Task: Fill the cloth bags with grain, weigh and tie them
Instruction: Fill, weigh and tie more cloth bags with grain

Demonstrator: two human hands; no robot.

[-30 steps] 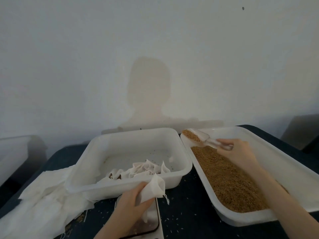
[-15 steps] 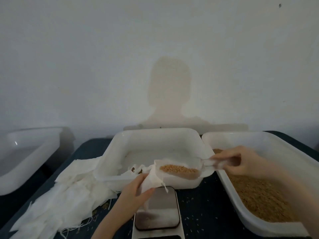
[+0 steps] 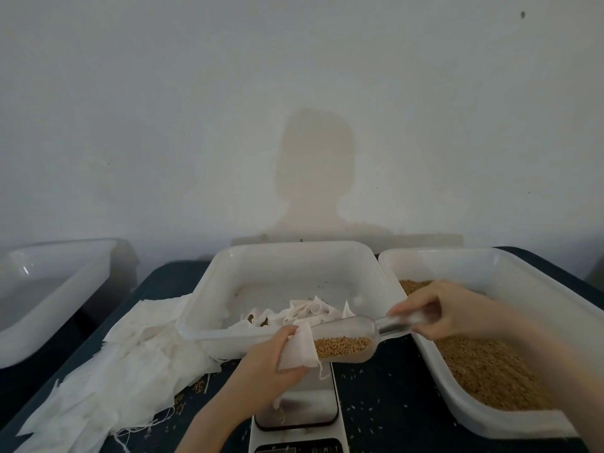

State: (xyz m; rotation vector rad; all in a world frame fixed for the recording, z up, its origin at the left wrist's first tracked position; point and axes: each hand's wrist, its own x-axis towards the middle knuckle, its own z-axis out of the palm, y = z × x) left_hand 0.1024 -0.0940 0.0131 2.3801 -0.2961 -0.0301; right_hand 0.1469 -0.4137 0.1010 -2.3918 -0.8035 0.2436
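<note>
Cloth bag (image 3: 299, 349) meets a loaded scoop above the scale.

Left hand (image 3: 268, 362) grips the bag, held over the scale (image 3: 295, 416); clear scoop (image 3: 349, 340) of grain touches its mouth, right hand (image 3: 447, 310) pinching the handle. If the soft mouth sags, grain could spill onto the table (image 3: 385, 400), beside the grain tray (image 3: 510, 426).

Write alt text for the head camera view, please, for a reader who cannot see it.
The right hand holds a clear scoop of grain at the mouth of a small cloth bag gripped by the left hand, above a kitchen scale. A white tray of grain lies to the right, and a tray with cloth bags behind.
</note>
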